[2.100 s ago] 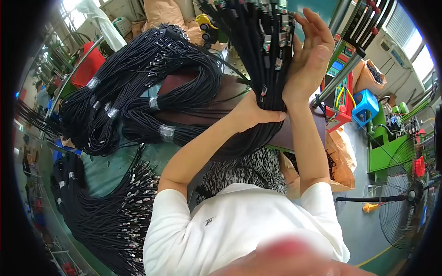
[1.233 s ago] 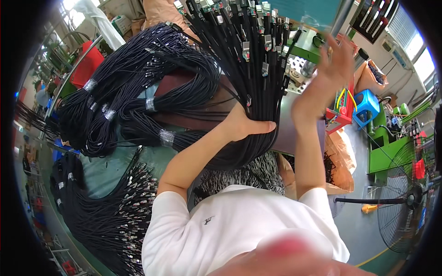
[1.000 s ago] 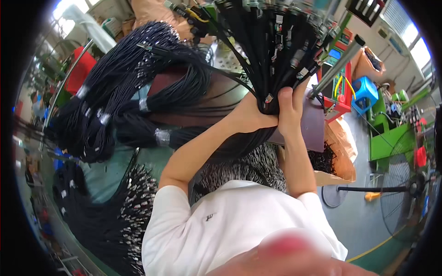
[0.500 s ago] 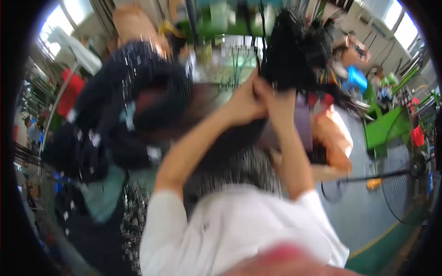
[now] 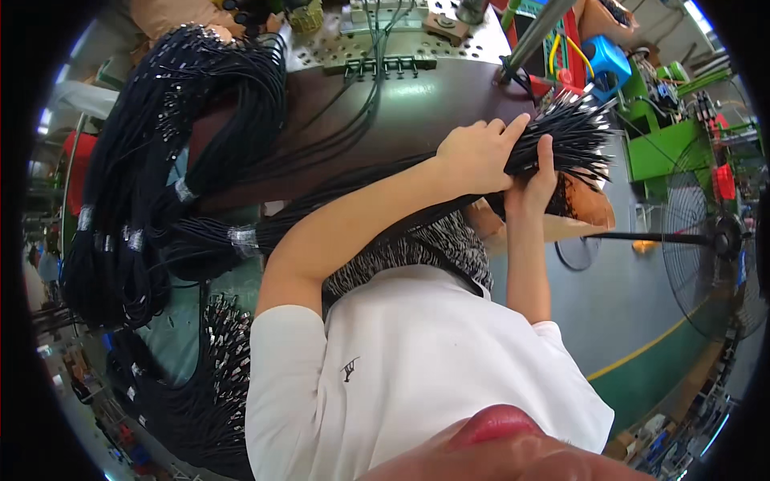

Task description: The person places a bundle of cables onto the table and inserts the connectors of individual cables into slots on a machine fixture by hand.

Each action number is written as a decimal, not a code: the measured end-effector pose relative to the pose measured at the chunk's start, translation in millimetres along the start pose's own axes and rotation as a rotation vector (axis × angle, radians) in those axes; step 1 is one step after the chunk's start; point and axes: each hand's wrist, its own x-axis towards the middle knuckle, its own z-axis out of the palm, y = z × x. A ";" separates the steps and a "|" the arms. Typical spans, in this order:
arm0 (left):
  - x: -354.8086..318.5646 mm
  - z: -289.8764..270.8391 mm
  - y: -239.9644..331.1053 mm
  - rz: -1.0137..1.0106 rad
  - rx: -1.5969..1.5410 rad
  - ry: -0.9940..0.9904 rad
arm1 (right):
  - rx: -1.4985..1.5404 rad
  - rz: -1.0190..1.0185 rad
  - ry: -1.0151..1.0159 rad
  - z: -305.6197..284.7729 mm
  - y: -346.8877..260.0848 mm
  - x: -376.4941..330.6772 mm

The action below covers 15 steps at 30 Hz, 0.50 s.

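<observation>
A thick bundle of black cables [image 5: 571, 138] with shiny metal ends runs across in front of me, its tips pointing right. My left hand [image 5: 475, 159] lies over the top of the bundle, with its fingers round it. From below, my right hand [image 5: 532, 186] grips the same bundle near the tips, thumb up along its side. The cables trail left beneath my left forearm to a clear plastic tie [image 5: 242, 239]. More tied black cable bundles [image 5: 108, 192] hang in a heap at the left.
Beyond the hands is a dark brown tabletop [image 5: 417, 104] with a metal fixture [image 5: 389, 66] at its far side. A cardboard box [image 5: 589, 204] stands below the bundle tips. At the right are a black fan [image 5: 698, 236] and green machinery [image 5: 666, 152]. Another cable pile [image 5: 228, 345] lies lower left.
The cable bundle, raised and blurred before, is now lower and stretched toward the right. Both hands have moved right and down with it, and the view has shifted.
</observation>
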 end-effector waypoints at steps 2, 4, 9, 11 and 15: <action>-4.8 1.4 -0.9 0.007 0.086 -0.015 | 0.145 0.109 0.043 -9.6 0.0 3.0; -35.7 -11.5 -14.5 0.200 0.176 0.170 | 0.208 0.170 0.046 -10.8 -2.8 5.4; -167.8 -101.1 -67.6 -0.104 0.266 0.044 | 0.183 0.110 0.276 -8.3 -9.4 4.8; -242.1 -115.7 -78.9 -0.370 0.357 -0.029 | 0.161 0.086 0.301 -6.2 -10.4 0.1; -311.1 -95.3 -103.1 -0.453 0.640 -0.050 | 0.087 0.081 0.399 15.3 -15.5 -3.7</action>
